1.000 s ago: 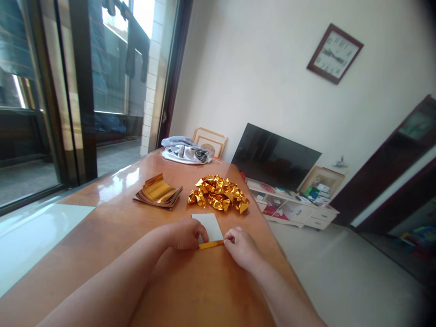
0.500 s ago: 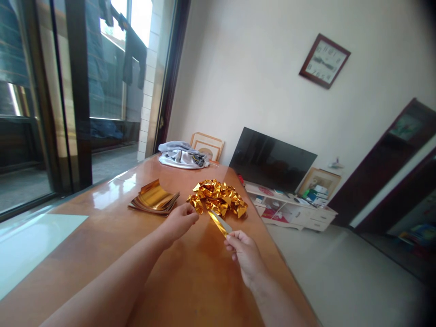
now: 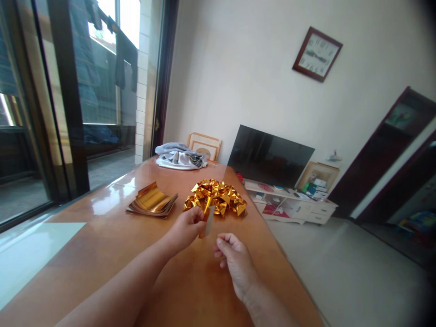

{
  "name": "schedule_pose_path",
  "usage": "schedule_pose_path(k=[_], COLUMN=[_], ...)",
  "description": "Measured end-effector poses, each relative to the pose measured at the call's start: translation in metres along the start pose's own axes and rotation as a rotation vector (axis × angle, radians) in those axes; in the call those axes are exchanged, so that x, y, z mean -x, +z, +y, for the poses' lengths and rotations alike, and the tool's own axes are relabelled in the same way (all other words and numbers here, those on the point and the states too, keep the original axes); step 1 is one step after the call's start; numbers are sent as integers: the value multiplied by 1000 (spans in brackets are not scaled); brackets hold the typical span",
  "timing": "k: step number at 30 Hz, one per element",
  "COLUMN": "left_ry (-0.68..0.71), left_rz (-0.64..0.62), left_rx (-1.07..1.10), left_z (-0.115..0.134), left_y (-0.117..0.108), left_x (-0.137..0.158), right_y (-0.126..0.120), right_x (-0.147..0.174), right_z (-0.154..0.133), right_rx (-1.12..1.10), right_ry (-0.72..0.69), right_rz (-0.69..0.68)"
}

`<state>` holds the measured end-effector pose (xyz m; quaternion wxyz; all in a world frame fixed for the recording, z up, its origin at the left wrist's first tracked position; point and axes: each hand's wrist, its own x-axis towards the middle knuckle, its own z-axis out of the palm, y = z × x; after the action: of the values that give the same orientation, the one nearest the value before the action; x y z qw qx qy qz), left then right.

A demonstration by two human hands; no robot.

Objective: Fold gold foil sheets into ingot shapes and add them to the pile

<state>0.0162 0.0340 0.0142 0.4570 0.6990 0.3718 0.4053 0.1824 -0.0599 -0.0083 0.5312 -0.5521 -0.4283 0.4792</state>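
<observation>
My left hand (image 3: 190, 227) pinches a folded sheet of gold foil paper (image 3: 206, 219), gold on one side and pale on the other, held upright over the table. My right hand (image 3: 235, 256) is just to the right and nearer to me, apart from the paper. Its fingers are curled, thumb close to the index finger, with nothing visible between them. Behind the hands lies a heap of folded gold foil pieces (image 3: 223, 195). A stack of gold foil sheets (image 3: 153, 200) sits to the left, its top sheet curling up.
The long wooden table (image 3: 112, 254) carries a pale sheet (image 3: 37, 254) at its left edge and a bundle of grey and white cloth (image 3: 180, 156) at the far end. Beyond stand a television (image 3: 270, 156) and a low white cabinet (image 3: 296, 206). Glass doors are on the left.
The strip of gold foil paper has passed from my right hand to my left and now stands more upright. My right hand has let go and moved slightly left and down.
</observation>
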Motion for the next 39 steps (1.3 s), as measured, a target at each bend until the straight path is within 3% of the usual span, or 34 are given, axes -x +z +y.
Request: schedule_pose_path(k=[3,7,10,15,20,29,39], left_ry=[183,352,380,319,238,-11,-88], left_rz=[43,-88,-203,-350,-425,-420,-442], left_rx=[-484,-828,-884,-895,-828,-710,-681], left_z=[5,12,12,12,9,-10,-11], left_y=[-1,3,11,26,29,3,3], left_x=[3,9,11,16,18,11,6], right_y=[-12,-28,-35,-37,-42,-52,-56], right_x=[-4,-3,2,6,-2,-16,-26], right_z=[-3,-10,-15,-13,-5,6,21], right_rx=[96,508,894,1204,1203,951,882], right_ry=[-90,-457,-619,-531,-475,-392,-377], right_rz=[110,268,165,-78,-154,-137,-63])
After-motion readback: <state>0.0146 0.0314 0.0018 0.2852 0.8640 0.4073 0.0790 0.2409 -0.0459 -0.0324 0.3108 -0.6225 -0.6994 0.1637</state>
